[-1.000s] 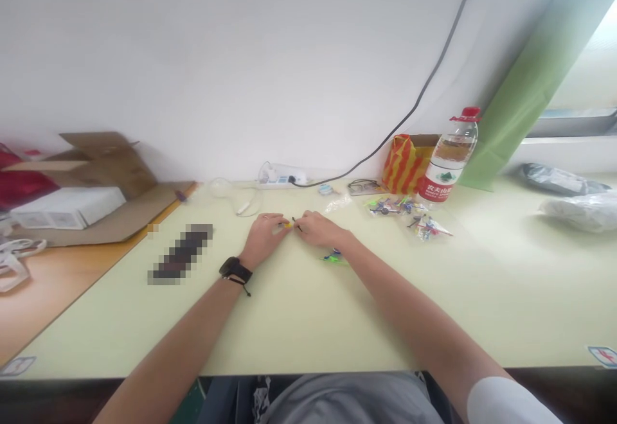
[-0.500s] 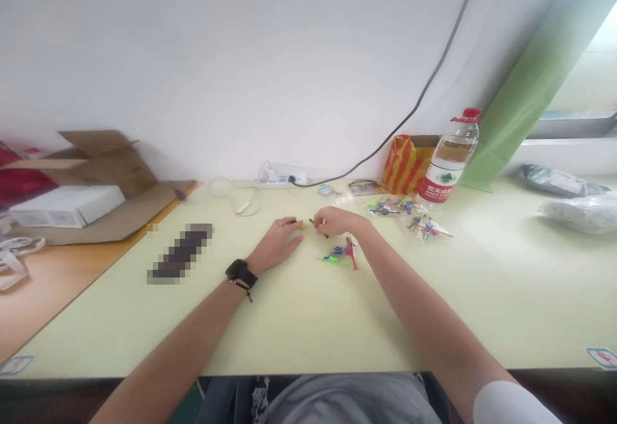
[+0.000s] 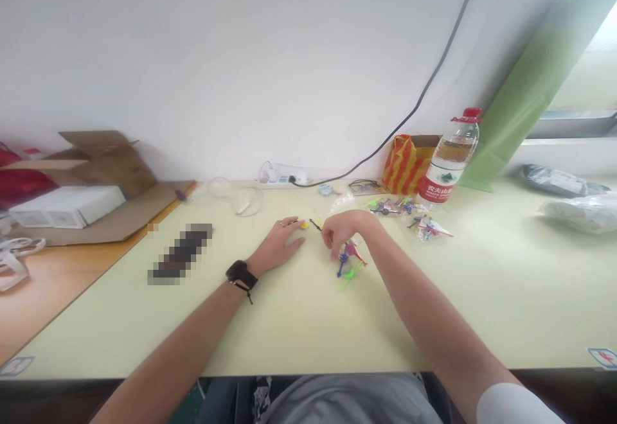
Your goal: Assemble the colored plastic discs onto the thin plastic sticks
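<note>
My left hand (image 3: pixel 278 244) lies flat on the table, fingers stretched out and thumb apart. Its fingertips meet a small yellow piece (image 3: pixel 304 225). To the right of that, a thin black stick-like piece (image 3: pixel 315 224) lies by the knuckles of my right hand (image 3: pixel 343 228). The right hand arches down with bent fingers closed at a small pile of plastic parts. Blue (image 3: pixel 342 262), red (image 3: pixel 357 254) and bright green (image 3: pixel 351 274) parts show there. What the fingertips pinch is hidden.
Bagged coloured parts (image 3: pixel 427 226) lie right of my hands, before a water bottle (image 3: pixel 441 173) and a striped bag (image 3: pixel 402 164). A power strip (image 3: pixel 284 178) sits against the wall. A blurred dark object (image 3: pixel 182 254) and an open cardboard box (image 3: pixel 116 167) are to the left.
My right hand has moved from beside the black piece toward me, onto the coloured parts. The pile has turned, its green part now nearer me. My left hand has stayed nearly still.
</note>
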`<state>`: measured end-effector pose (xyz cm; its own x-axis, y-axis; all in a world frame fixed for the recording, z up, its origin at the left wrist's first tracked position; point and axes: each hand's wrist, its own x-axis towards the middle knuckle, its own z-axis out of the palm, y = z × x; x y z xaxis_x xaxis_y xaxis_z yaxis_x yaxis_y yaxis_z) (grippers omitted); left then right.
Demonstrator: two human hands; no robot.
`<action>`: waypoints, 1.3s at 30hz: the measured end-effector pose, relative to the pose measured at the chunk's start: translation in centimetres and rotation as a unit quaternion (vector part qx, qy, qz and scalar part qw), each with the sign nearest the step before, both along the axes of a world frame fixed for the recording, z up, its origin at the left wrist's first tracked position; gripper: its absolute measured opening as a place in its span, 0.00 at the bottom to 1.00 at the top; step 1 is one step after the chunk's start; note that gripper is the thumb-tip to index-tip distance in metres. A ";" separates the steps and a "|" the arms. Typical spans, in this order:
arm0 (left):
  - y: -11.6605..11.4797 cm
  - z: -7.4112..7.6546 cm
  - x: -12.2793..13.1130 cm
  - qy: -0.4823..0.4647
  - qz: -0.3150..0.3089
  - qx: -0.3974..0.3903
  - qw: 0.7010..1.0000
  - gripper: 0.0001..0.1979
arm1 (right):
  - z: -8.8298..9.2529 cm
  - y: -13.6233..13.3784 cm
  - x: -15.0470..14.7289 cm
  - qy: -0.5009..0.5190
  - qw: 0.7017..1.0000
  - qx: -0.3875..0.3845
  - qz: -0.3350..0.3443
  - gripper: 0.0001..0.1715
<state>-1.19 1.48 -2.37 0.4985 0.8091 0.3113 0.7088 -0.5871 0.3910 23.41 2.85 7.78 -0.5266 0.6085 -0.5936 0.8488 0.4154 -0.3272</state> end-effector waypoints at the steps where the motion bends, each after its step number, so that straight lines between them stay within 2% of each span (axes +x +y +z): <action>1: 0.0 0.0 0.0 0.001 -0.002 0.000 1.000 0.25 | 0.0 0.1 0.2 0.005 1.000 0.001 -0.003 0.30; 3: 0.0 0.0 0.0 0.002 -0.006 -0.001 1.000 0.24 | -0.2 0.2 0.5 0.010 1.000 -0.009 -0.009 0.27; 7: -0.1 0.2 0.0 -0.006 -0.008 0.003 1.000 0.24 | -0.8 0.2 0.7 0.015 0.999 -0.027 -0.010 0.15; 10: -0.2 0.4 0.1 -0.013 -0.007 0.009 1.000 0.24 | -0.9 0.4 0.7 0.042 0.999 -0.011 -0.008 0.10; 17: -0.2 0.5 -0.1 -0.008 -0.004 0.013 1.000 0.22 | -1.3 1.1 1.3 0.208 0.975 0.067 -0.036 0.04; 20: -0.2 0.7 -0.1 -0.031 -0.001 0.028 0.999 0.23 | -1.6 1.4 1.4 0.237 0.965 0.097 -0.065 0.04; 23: -0.6 1.4 0.4 -0.089 0.008 0.060 0.994 0.19 | -1.9 1.7 0.9 0.269 0.948 0.138 -0.096 0.06; 26: -1.5 2.2 1.1 -0.144 0.008 0.075 0.987 0.15 | -2.5 1.8 -0.4 0.311 0.926 0.172 -0.126 0.08; 30: -2.5 2.9 1.9 -0.191 -0.008 0.072 0.979 0.18 | -3.5 1.2 -2.9 0.357 0.902 0.187 -0.158 0.15; 32: -2.7 3.0 2.0 -0.203 0.002 0.075 0.976 0.16 | -3.8 0.8 -3.8 0.377 0.893 0.179 -0.171 0.20; 35: -2.5 2.8 1.8 -0.204 0.025 0.077 0.976 0.14 | -3.6 0.3 -4.2 0.406 0.887 0.130 -0.178 0.21; 37: -2.2 2.7 1.6 -0.220 0.029 0.069 0.973 0.13 | -3.3 0.2 -3.9 0.428 0.884 0.067 -0.177 0.19; 39: -1.8 2.4 1.5 -0.252 0.020 0.046 0.966 0.12 | -3.1 0.4 -3.5 0.447 0.876 -0.004 -0.182 0.12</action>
<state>0.34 -0.34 0.07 0.2342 0.7816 0.5782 0.4640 -0.6125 0.6400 19.88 3.23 4.67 -0.5541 0.8310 -0.0484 0.3287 0.1650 -0.9299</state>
